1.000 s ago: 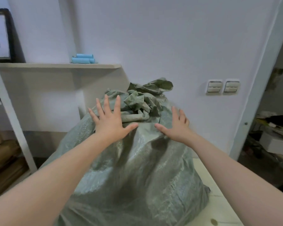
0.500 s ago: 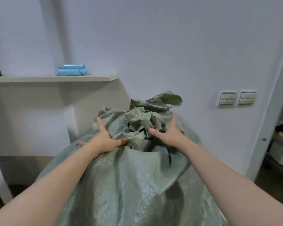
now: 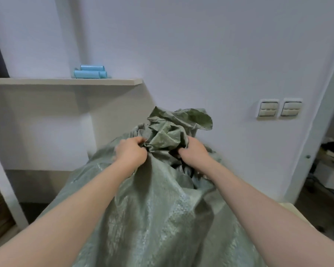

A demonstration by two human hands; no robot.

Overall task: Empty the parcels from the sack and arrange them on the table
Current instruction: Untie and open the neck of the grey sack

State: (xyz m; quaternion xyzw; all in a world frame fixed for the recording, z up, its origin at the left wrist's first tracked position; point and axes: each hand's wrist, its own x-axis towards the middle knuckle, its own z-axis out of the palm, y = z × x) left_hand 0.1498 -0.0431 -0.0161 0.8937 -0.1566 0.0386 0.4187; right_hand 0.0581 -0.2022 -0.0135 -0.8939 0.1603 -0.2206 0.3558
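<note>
Head cam, just the one view: a big grey-green woven sack fills the lower middle of the frame, from about 6 o'clock up to dead centre, bulging and crinkly. Whatever is inside is hidden by the fabric. Its mouth is scrunched into a wad right at the top of the bulge, with a loose flap sticking out towards 1 o'clock. Both bare arms reach in from the bottom corners. The left hand sits at 9 o'clock of the wad, fingers curled in and gripping a fistful of the bunched fabric. The right hand is at 3 o'clock of the wad doing the same, with its fingers tucked under the folds, so I only see the back of it. The two hands sit close together with the wad between them. A pale sliver of bench peeks out at roughly 4 o'clock of the sack, just above the right forearm, and the sack seems to sit on it, though the contact itself is covered. Behind it all there's a plain white wall. At 10 o'clock there's a wooden shelf with a few light blue rolls lying stacked on it. At 2 to 3 o'clock there are two wall switches side by side, and a white door frame runs down the right edge.
</note>
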